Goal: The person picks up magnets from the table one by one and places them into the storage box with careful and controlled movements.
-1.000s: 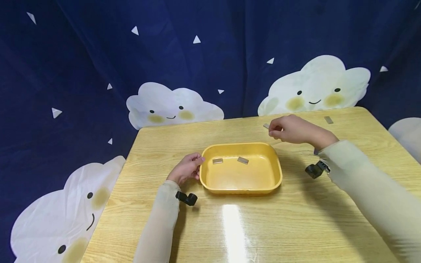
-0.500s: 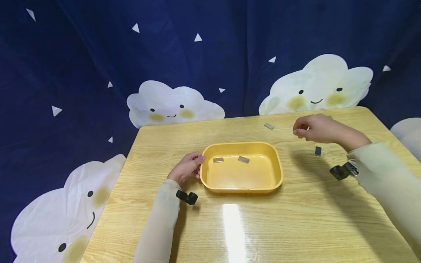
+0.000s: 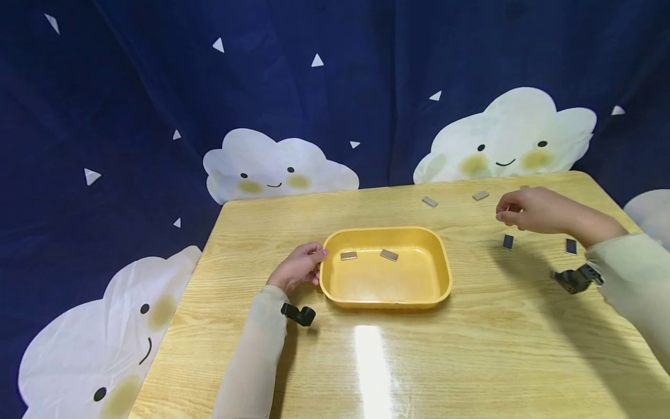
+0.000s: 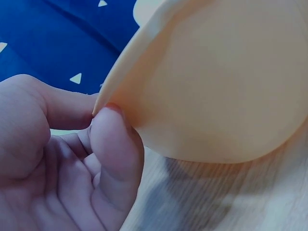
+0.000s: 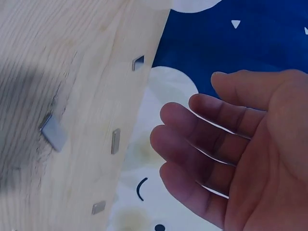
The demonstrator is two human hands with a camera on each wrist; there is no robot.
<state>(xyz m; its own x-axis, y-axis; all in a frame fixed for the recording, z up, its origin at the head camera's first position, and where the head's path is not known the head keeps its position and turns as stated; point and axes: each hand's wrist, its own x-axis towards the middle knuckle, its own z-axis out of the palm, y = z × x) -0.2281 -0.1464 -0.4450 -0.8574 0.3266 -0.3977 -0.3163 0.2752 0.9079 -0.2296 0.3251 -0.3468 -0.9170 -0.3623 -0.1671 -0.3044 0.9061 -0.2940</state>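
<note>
My left hand [image 3: 297, 267] pinches the left rim of a yellow plastic tray [image 3: 385, 304] between thumb and fingers. In the left wrist view the thumb [image 4: 115, 149] lies on the inside of the tray wall [image 4: 216, 96]. Two small flat rectangular metallic pieces, one on the left [image 3: 348, 255] and one nearer the middle [image 3: 389, 255], lie in the tray. My right hand [image 3: 544, 210] hovers above the table's far right, fingers loosely bent and holding nothing. Around it lie several similar pieces, among them a grey one [image 3: 480, 196] and a dark one [image 3: 508, 242].
Another grey piece [image 3: 430, 201] lies behind the tray, and a dark piece [image 3: 571, 247] beside my right sleeve. The wooden table [image 3: 471, 361] ends at a dark blue curtain [image 3: 314, 99] with smiling clouds. A small black camera sits on each wrist.
My right hand has moved rightward across the far side of the table, uncovering several pieces formerly behind the hand and sleeve. My left hand and the tray stay in place.
</note>
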